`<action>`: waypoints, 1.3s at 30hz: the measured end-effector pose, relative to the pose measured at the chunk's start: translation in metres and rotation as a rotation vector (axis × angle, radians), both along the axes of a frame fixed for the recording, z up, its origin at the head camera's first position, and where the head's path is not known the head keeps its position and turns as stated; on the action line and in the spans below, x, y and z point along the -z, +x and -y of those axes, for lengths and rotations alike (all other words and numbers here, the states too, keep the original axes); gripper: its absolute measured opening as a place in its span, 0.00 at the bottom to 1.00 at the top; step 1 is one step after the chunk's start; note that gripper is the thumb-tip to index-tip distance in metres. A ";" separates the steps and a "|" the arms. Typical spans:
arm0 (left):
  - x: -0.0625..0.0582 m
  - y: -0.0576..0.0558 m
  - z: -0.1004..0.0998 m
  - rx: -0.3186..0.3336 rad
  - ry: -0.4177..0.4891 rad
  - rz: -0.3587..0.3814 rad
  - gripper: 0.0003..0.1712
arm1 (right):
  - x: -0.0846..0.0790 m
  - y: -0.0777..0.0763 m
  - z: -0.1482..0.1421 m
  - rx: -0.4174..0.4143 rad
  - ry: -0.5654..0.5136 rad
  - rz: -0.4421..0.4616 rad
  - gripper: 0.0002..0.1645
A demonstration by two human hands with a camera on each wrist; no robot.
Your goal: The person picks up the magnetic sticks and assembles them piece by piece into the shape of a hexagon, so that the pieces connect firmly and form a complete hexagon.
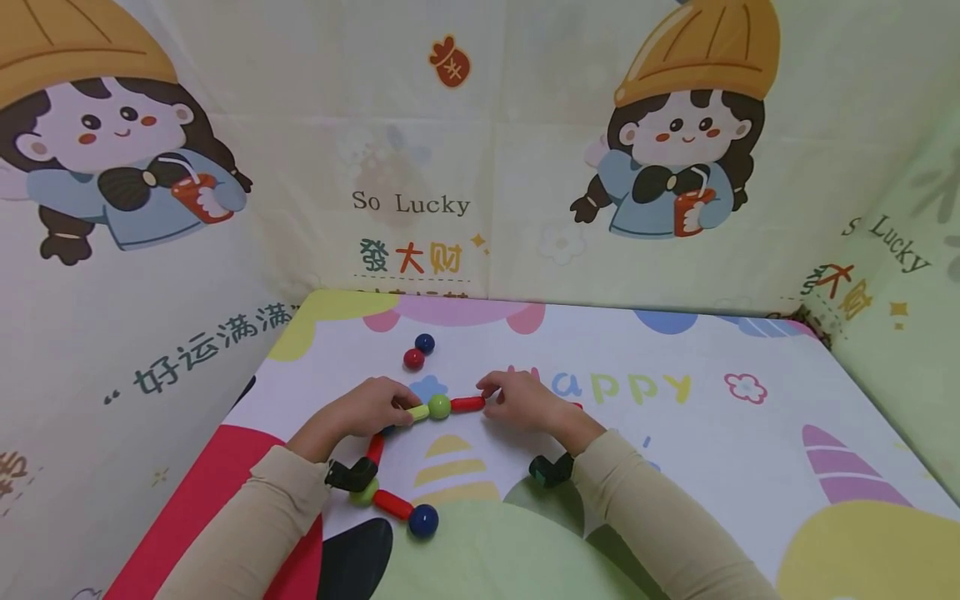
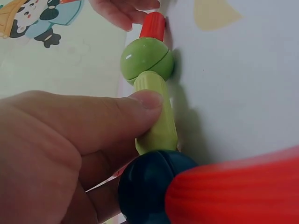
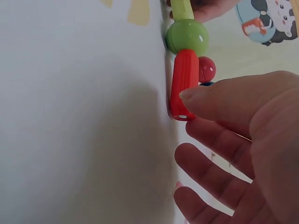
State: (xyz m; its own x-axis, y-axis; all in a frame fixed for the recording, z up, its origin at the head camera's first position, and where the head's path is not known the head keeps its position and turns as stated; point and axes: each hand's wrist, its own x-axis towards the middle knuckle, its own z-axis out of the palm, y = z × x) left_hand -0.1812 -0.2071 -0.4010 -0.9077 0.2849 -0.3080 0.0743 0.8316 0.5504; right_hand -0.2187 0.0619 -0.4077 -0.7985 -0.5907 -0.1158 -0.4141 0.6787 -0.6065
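We record red rods (image 1: 468, 404), one pale yellow-green rod (image 2: 161, 123), green balls (image 1: 439, 407), dark blue balls (image 1: 423, 522), a red ball (image 1: 413, 359), plain beige sleeves (image 1: 247, 521), a white surface (image 1: 712, 450) printed with multicoloured shapes (image 1: 851, 468) and pastel lettering (image 1: 595, 388), and cream cloth (image 1: 532, 179) patterned with orange-hatted cartoon figures (image 1: 645, 212) in blue.

The left hand (image 1: 375, 402) pinches a pale green, ridged stick (image 2: 161, 126). One end meets a shiny green ball (image 1: 439, 407), then a red, ridged stick (image 1: 468, 404), which the right hand (image 1: 525, 400) touches with its thumb. The pale stick's other end meets a shiny dark blue ball (image 2: 145, 186). There the row bends to a second red stick (image 1: 376, 450), second green ball (image 1: 364, 498), third red stick (image 1: 393, 504) and another blue ball (image 1: 423, 521).
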 end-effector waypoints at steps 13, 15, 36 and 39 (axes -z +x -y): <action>0.000 0.002 0.002 0.005 0.007 -0.001 0.16 | -0.001 -0.009 0.006 0.033 -0.001 0.013 0.22; 0.000 0.002 0.003 -0.001 0.003 0.007 0.16 | -0.002 -0.015 0.011 0.030 0.011 -0.004 0.22; 0.003 0.001 0.012 0.011 0.035 0.009 0.16 | -0.006 -0.049 0.093 -0.122 0.143 -0.117 0.29; 0.002 0.000 0.011 0.019 0.037 0.002 0.16 | -0.007 -0.050 0.098 -0.141 0.170 -0.132 0.29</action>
State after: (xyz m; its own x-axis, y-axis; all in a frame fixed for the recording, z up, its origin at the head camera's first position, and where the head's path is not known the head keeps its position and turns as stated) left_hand -0.1812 -0.2181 -0.4032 -0.9016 0.3132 -0.2985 0.0888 0.8092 0.5807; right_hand -0.2687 -0.0358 -0.4008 -0.7243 -0.6785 -0.1229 -0.5804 0.6961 -0.4227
